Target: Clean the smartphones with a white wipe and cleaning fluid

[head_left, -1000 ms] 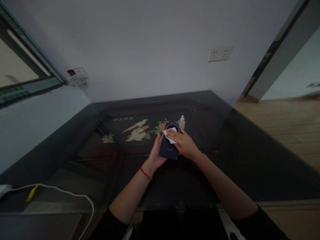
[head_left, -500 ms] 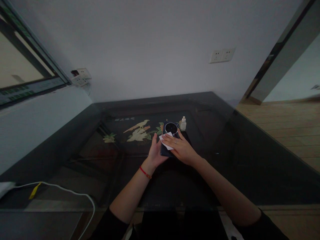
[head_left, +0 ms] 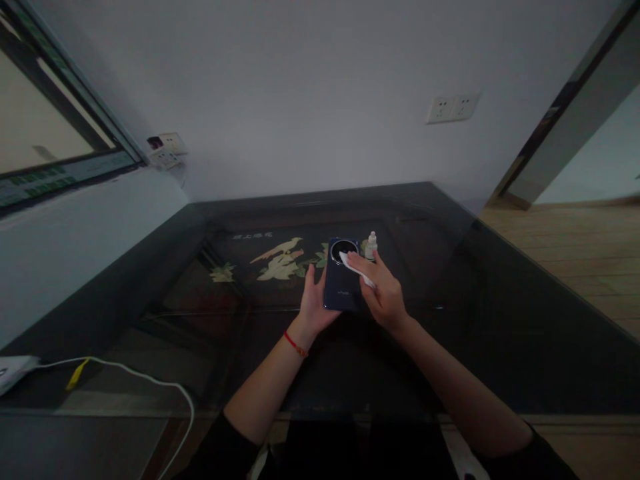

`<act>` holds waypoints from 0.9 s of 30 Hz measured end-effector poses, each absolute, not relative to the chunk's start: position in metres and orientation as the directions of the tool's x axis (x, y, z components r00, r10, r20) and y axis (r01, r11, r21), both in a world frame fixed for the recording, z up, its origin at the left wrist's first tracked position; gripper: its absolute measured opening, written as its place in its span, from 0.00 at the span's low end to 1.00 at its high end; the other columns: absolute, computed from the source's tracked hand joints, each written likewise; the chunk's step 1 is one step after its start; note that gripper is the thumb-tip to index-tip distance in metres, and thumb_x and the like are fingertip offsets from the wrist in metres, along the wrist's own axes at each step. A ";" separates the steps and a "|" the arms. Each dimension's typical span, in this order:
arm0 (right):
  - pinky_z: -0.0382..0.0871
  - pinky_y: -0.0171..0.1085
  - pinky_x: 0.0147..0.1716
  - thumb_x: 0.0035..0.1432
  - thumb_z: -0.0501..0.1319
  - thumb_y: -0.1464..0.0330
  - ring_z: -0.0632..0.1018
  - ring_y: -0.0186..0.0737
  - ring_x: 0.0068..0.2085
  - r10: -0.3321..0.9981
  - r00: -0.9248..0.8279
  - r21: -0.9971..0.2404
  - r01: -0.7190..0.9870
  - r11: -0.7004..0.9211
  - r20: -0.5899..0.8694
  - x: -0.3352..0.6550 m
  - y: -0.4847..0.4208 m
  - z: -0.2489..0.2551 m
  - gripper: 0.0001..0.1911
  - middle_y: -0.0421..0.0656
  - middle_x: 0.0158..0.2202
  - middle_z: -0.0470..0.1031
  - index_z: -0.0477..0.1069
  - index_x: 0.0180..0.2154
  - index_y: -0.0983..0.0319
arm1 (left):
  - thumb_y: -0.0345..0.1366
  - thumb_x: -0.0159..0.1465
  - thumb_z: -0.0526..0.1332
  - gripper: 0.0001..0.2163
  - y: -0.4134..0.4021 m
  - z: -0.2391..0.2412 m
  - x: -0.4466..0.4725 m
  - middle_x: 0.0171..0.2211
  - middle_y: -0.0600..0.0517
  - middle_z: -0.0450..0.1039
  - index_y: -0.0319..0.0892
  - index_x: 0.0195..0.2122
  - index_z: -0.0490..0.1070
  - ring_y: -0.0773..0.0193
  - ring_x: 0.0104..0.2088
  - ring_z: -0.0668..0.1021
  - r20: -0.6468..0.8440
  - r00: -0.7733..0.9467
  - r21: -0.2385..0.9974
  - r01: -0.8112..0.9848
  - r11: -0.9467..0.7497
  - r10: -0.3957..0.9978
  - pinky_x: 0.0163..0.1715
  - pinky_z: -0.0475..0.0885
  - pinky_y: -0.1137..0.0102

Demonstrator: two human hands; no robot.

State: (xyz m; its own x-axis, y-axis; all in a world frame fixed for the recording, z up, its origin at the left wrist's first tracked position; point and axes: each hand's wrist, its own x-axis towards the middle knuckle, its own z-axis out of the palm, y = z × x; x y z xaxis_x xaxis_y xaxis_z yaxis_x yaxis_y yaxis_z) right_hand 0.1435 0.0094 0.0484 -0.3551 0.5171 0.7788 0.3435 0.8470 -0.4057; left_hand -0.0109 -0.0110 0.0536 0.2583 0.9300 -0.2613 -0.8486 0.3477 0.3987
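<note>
A dark blue smartphone (head_left: 341, 287) lies back side up in my left hand (head_left: 315, 303), its big round camera ring at the far end. My left palm and fingers support it from the left and below, with the thumb along its left edge; the fingers beneath are hidden. A folded white cloth (head_left: 359, 270) is pinched in my right hand (head_left: 385, 292), and its tip touches the camera ring. Just beyond my right hand, a small white dropper bottle (head_left: 371, 245) stands upright on the table.
The dark glossy table (head_left: 480, 333) carries a bird-and-flower picture (head_left: 277, 261). A white cable (head_left: 135, 375) with a yellow tag (head_left: 77, 375) runs over its left front edge from a white device (head_left: 15, 372). Wall sockets (head_left: 453, 108) are behind, with a window at left.
My right hand has shifted from lying flat over the phone's middle to its right side, pinching the cloth against the camera ring. More of the phone's back shows now.
</note>
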 end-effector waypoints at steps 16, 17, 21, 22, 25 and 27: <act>0.42 0.55 0.65 0.54 0.52 0.76 0.77 0.41 0.49 0.436 -0.564 -0.428 0.156 0.890 0.701 0.156 0.009 0.057 0.21 0.40 0.46 0.78 0.73 0.47 0.55 | 0.48 0.65 0.47 0.21 -0.003 0.045 -0.021 0.47 0.45 0.74 0.43 0.53 0.66 0.51 0.48 0.76 -0.224 0.222 0.418 -0.858 0.300 0.949 0.54 0.62 0.52; 0.46 0.54 0.65 0.56 0.51 0.75 0.76 0.41 0.51 0.488 -0.457 -0.439 0.217 0.872 0.744 0.159 0.011 0.058 0.22 0.41 0.48 0.77 0.72 0.48 0.55 | 0.47 0.65 0.47 0.21 -0.004 0.046 -0.020 0.46 0.44 0.75 0.43 0.52 0.66 0.51 0.47 0.76 -0.230 0.232 0.417 -0.854 0.311 0.945 0.53 0.63 0.50; 0.50 0.55 0.63 0.57 0.52 0.74 0.72 0.43 0.56 0.493 -0.467 -0.362 0.344 0.866 0.734 0.161 0.020 0.051 0.23 0.43 0.54 0.73 0.69 0.53 0.56 | 0.46 0.65 0.48 0.19 -0.007 0.050 -0.015 0.38 0.46 0.77 0.41 0.47 0.70 0.56 0.38 0.79 -0.260 0.257 0.427 -0.834 0.349 0.931 0.49 0.66 0.55; 0.49 0.56 0.63 0.57 0.53 0.74 0.71 0.43 0.57 0.460 -0.547 -0.320 0.335 0.886 0.700 0.159 0.022 0.048 0.23 0.43 0.55 0.72 0.69 0.53 0.56 | 0.45 0.65 0.48 0.18 -0.008 0.050 -0.014 0.36 0.47 0.77 0.41 0.45 0.70 0.58 0.35 0.79 -0.276 0.245 0.431 -0.833 0.348 0.929 0.48 0.67 0.57; 0.43 0.59 0.64 0.55 0.53 0.75 0.69 0.44 0.58 0.402 -0.674 -0.280 0.289 0.916 0.619 0.153 0.021 0.042 0.23 0.45 0.55 0.72 0.69 0.52 0.57 | 0.44 0.65 0.49 0.17 -0.007 0.050 -0.014 0.34 0.48 0.77 0.41 0.44 0.71 0.59 0.35 0.79 -0.289 0.213 0.433 -0.840 0.326 0.933 0.48 0.68 0.60; 0.38 0.60 0.64 0.54 0.53 0.76 0.71 0.43 0.57 0.389 -0.708 -0.330 0.229 0.916 0.589 0.150 0.017 0.043 0.23 0.44 0.53 0.73 0.71 0.51 0.56 | 0.45 0.65 0.47 0.18 -0.005 0.050 -0.016 0.38 0.46 0.77 0.41 0.45 0.70 0.56 0.39 0.79 -0.281 0.207 0.431 -0.845 0.316 0.937 0.49 0.68 0.57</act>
